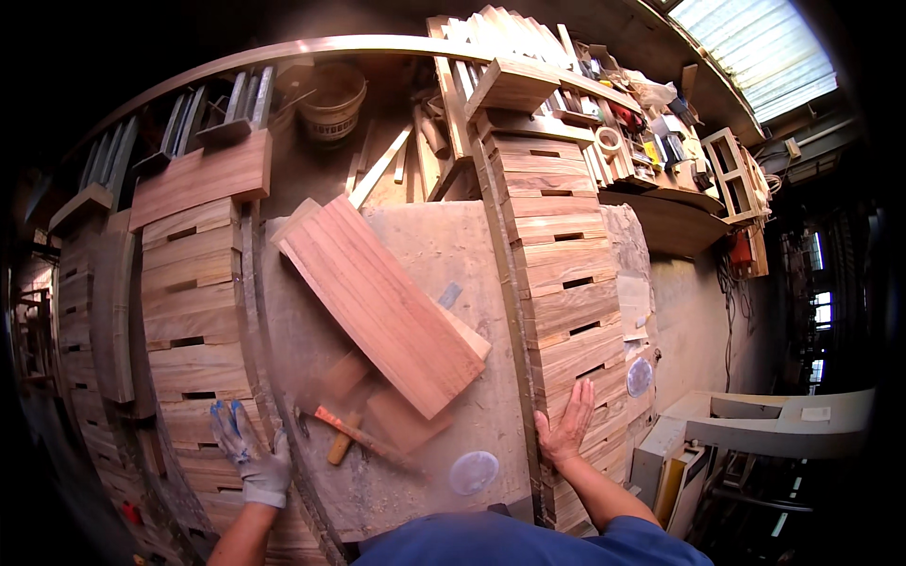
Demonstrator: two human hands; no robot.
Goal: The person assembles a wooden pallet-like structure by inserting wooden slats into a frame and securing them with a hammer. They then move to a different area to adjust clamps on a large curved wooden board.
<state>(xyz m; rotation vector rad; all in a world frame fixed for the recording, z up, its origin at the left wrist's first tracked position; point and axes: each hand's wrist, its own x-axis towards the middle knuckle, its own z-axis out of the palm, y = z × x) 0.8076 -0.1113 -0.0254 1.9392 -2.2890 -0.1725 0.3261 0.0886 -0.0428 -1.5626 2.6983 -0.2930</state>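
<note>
My left hand (253, 455), in a pale glove with blue fingertips, rests open on the near part of the left row of slotted wooden boards (193, 325). Bare, with fingers stretched out, my right hand (566, 423) lies on the right row of slotted boards (571, 292), close to its inner edge. Between the two rows a broad reddish plank (382, 307) lies at a slant over paler boards on the worktop (434, 236). Below it are a hammer with an orange handle (363, 437) and a short wooden handle (343, 440). Neither hand grips anything.
Long metal rails (293, 453) run beside the rows. A loose board (203, 179) tops the left row's far end; a wooden block (514, 87) tops the right's. A bucket (332, 102) stands beyond. Round translucent discs (474, 472) lie nearby. Right stands a grey machine (774, 424).
</note>
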